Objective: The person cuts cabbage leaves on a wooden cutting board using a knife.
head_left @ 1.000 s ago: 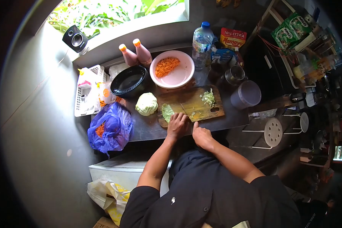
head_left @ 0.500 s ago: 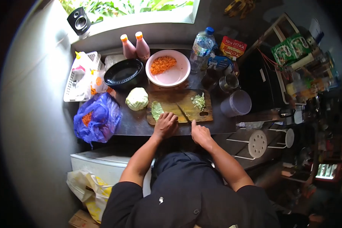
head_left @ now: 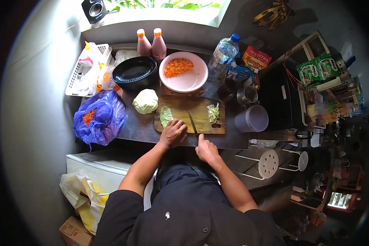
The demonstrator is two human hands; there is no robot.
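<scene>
This looks like a kitchen, though whether in a home or a small eatery cannot be told. The counter [head_left: 141, 133] carries a chopping board [head_left: 178, 108] with a knife [head_left: 192, 121] and shredded greens [head_left: 213, 113], a pale cabbage [head_left: 145, 101], a pink bowl [head_left: 196, 78] of shredded carrot [head_left: 178, 67], two orange-capped bottles [head_left: 158, 47] and a red food packet [head_left: 256, 58]. Bananas [head_left: 273, 14] hang by the wall; white stools [head_left: 268, 164] stand nearby.

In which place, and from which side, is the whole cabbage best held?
Probably around its widest sides, from above with the left hand: the cabbage is round, shows no handle, and sits left of the board with its top uncovered.
</scene>
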